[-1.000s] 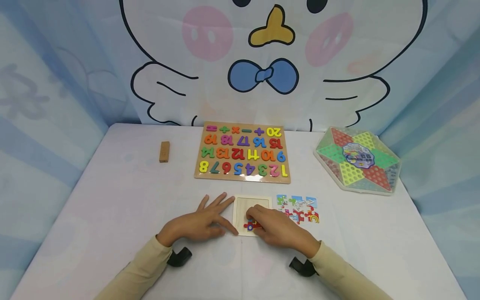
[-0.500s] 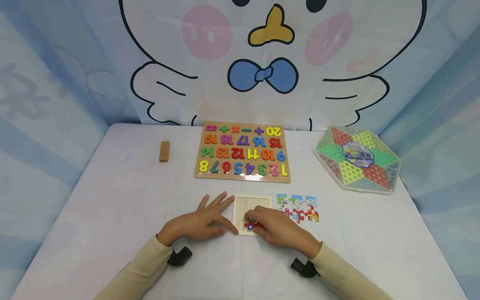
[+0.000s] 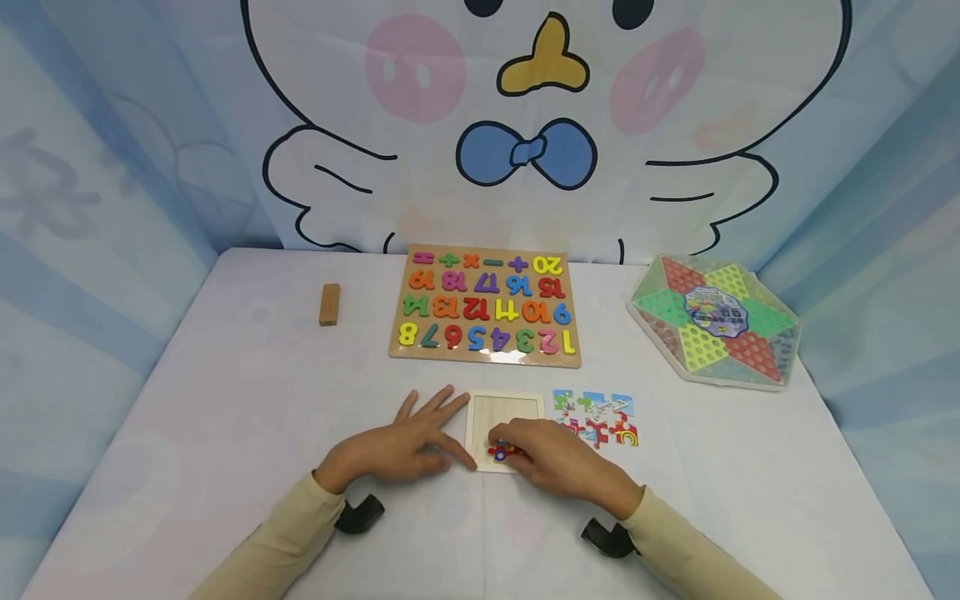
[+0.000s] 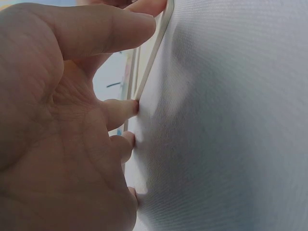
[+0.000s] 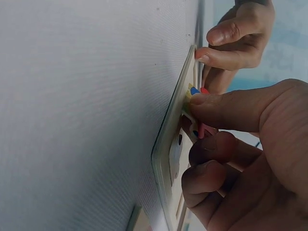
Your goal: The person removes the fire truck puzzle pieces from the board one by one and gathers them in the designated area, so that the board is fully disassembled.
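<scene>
My right hand [image 3: 564, 458] pinches a jigsaw puzzle piece [image 3: 500, 452] between thumb and fingers, low over the square wooden puzzle tray [image 3: 506, 394]. The piece shows red, blue and yellow, and in the right wrist view it stands tilted against the tray floor. A second jigsaw piece [image 5: 176, 153] lies flat inside the tray, partly behind my fingers. My left hand [image 3: 411, 442] is spread on the cloth, fingertips at the tray's left side. In the left wrist view its extended fingers meet the tray edge [image 4: 153, 55].
Several loose jigsaw pieces [image 3: 597, 432] lie right of the tray. Behind it is a wooden number board [image 3: 398, 333]. A hexagonal Chinese checkers box [image 3: 716, 312] sits at the back right, a small wooden block [image 3: 329, 305] at the back left. White cloth [image 3: 247, 400] covers the table.
My right hand has shifted slightly left over the tray with the piece between its fingers. The left hand has stayed in place.
</scene>
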A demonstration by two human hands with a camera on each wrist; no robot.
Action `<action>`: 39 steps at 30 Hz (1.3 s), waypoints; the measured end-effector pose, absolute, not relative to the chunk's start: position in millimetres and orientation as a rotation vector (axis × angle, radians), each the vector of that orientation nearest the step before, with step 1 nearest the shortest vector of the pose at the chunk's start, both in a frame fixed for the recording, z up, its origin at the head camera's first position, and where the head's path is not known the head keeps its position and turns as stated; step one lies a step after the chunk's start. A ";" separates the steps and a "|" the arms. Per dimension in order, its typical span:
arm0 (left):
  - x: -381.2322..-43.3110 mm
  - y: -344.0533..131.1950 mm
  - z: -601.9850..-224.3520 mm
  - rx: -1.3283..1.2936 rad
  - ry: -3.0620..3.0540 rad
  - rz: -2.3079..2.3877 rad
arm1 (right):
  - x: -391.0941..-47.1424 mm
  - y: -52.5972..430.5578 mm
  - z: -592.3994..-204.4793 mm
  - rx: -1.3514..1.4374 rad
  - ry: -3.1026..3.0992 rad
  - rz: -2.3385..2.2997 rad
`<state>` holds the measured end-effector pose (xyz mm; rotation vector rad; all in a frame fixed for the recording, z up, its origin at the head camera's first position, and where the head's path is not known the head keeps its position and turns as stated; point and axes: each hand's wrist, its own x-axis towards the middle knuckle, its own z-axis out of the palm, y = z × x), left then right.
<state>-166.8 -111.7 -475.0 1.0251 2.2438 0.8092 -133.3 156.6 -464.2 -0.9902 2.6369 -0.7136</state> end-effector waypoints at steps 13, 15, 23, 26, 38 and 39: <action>-165.7 -109.1 -475.8 1.016 2.239 0.789 | -150.3 199.3 -421.2 -0.835 2.818 -0.953; -165.8 -109.0 -475.4 1.015 2.238 0.790 | -151.9 213.6 -412.3 -0.777 2.881 -0.978; -166.9 -109.1 -475.3 1.036 2.240 0.789 | -134.7 248.4 -418.9 -0.666 2.848 -0.871; -167.1 -109.7 -475.4 1.037 2.240 0.789 | -125.9 256.6 -427.9 -0.688 2.790 -0.840; -166.7 -111.3 -476.7 1.034 2.250 0.794 | -110.4 269.4 -449.1 -0.744 2.622 -0.758; -166.6 -111.1 -476.3 1.033 2.249 0.796 | -110.0 269.4 -449.6 -0.746 2.625 -0.751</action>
